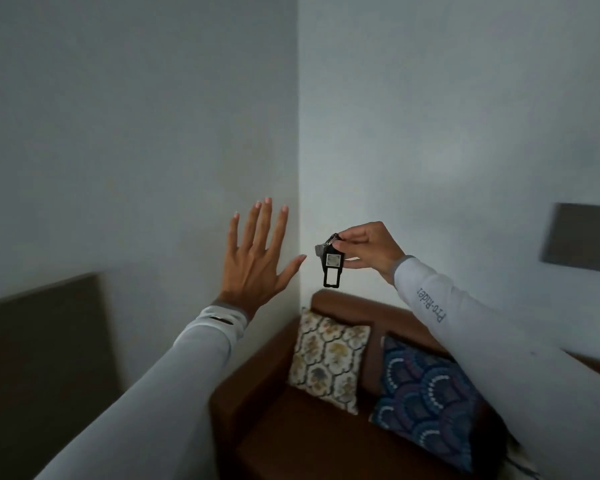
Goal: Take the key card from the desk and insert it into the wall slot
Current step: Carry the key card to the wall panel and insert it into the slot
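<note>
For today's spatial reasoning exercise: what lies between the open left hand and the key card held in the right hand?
Nothing: in the head view, only bare wall corner shows between the left hand and the key card pinched by the right hand.

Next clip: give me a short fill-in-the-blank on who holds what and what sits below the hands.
1. The black key card tag is pinched in the ____ hand.
2. The left hand is empty, with its fingers spread ____.
3. On the brown sofa below the hands rest ____ patterned cushions.
4. The cushion with the blue pattern lies to the ____ of the cream one.

Missing words: right; open; two; right
</note>
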`<control>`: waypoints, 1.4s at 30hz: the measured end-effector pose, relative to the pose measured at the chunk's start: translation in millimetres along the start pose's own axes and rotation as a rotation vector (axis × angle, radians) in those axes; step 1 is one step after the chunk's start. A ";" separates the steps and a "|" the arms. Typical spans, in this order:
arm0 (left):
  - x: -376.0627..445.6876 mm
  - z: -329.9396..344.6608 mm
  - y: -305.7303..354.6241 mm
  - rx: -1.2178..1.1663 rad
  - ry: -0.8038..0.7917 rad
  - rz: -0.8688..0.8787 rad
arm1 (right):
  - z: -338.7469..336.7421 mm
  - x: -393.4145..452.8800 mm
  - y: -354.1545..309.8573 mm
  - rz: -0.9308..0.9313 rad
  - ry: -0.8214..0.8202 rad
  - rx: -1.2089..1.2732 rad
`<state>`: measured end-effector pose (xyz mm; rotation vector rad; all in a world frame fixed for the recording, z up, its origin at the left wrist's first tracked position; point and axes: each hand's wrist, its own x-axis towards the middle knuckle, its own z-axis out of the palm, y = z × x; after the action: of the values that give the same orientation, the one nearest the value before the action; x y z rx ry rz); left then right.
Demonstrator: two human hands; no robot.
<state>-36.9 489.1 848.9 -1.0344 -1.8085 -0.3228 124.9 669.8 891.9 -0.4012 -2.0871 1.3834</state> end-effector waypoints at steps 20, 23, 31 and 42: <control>218.7 50.3 498.7 -0.418 0.187 0.288 | -510.8 -114.3 55.6 0.060 0.603 -0.275; 240.7 69.6 559.1 -0.470 0.218 0.316 | -560.8 -118.7 71.4 0.092 0.651 -0.278; 326.6 145.9 690.3 -0.534 0.243 0.306 | -700.2 -74.3 118.9 0.101 0.705 -0.301; 388.8 233.1 803.3 -0.532 0.227 0.305 | -829.3 2.1 186.7 0.083 0.658 -0.265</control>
<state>377.1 1312.4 889.5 -1.5506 -1.3602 -0.7250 628.6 1351.6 955.0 -0.9211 -1.7026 0.8485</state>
